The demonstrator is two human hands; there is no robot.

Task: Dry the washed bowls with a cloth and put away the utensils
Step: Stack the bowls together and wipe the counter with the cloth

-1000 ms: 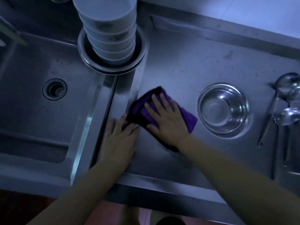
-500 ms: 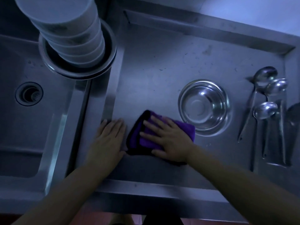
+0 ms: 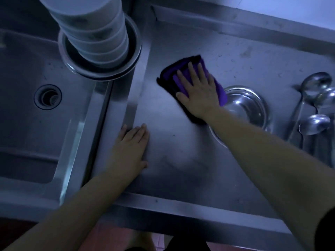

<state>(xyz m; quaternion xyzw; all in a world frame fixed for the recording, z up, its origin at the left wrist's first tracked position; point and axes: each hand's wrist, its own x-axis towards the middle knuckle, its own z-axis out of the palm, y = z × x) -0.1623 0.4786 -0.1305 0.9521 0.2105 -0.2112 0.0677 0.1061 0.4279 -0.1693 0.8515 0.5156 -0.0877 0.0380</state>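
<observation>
A purple cloth [image 3: 169, 74] lies flat on the steel drainboard [image 3: 244, 57], and my right hand [image 3: 198, 90] presses on it with straight, spread fingers. My left hand [image 3: 129, 148] rests flat on the drainboard by the sink's edge, holding nothing. A small steel bowl [image 3: 248, 109] sits just right of the cloth, partly hidden by my right forearm. Several white bowls [image 3: 90, 28] are stacked in a steel basin [image 3: 135, 57] at the sink's corner. Three steel spoons [image 3: 314, 104] lie at the far right.
The sink [image 3: 27, 124] with its drain [image 3: 48, 96] takes up the left. A raised steel ridge [image 3: 139, 73] separates sink and drainboard. A pale wall [image 3: 290, 8] runs behind the counter. The counter's front edge [image 3: 181, 212] is near my body.
My right hand has slid the cloth away from me and to the right, up beside the steel bowl. My left hand stayed flat by the sink's edge, apart from the cloth now.
</observation>
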